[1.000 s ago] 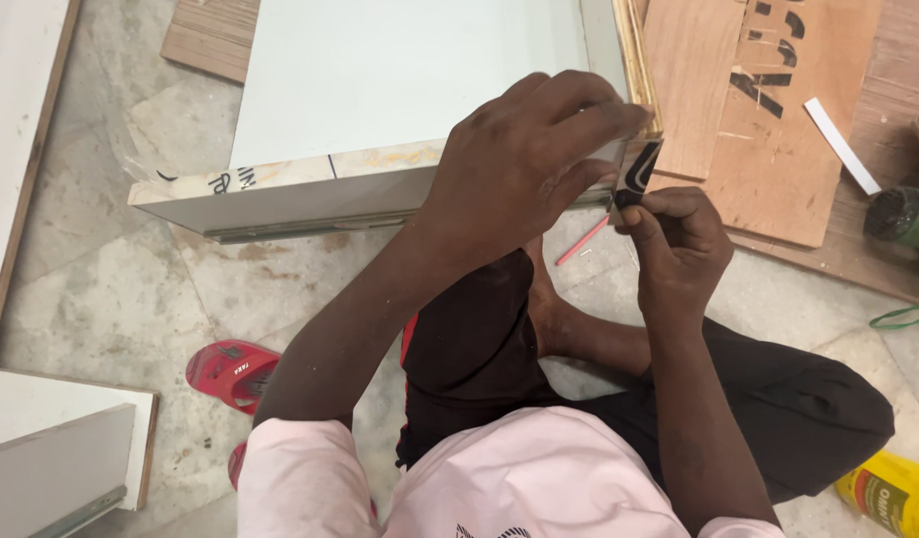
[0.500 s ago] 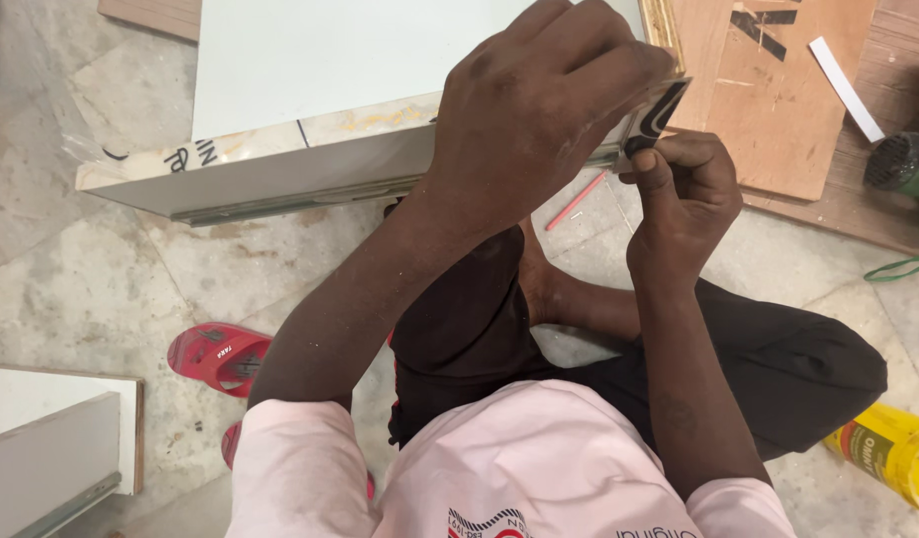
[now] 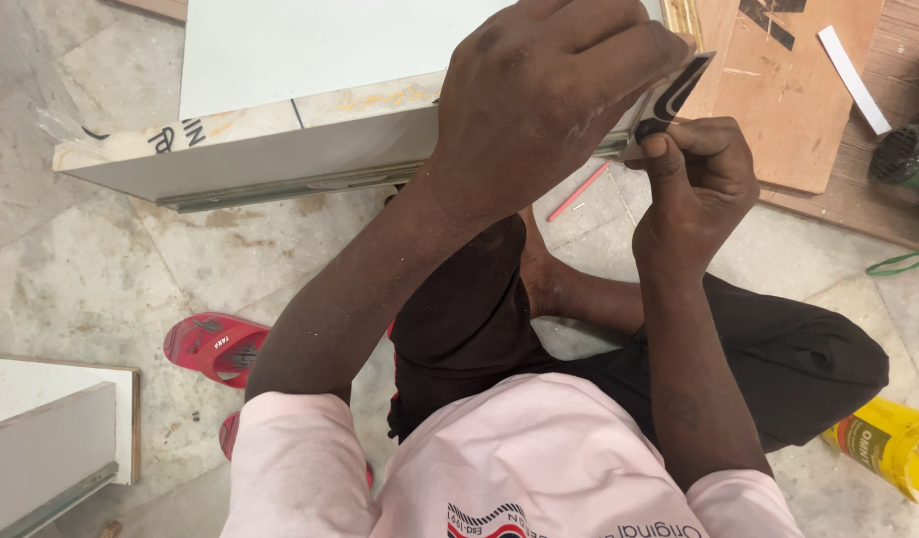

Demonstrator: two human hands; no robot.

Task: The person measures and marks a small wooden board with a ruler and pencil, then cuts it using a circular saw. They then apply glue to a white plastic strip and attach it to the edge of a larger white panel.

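While hands (image 3: 619, 110) crowd panel corner (image 3: 639, 139).

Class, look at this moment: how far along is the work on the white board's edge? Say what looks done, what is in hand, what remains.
Done: the white board lies flat on the floor. In hand: the left hand presses on its near corner, while the right hand holds a dark strip against that corner. Left: the strip sticks up loose beyond the hands. The hands hide how much is stuck, so progress can't be told further.
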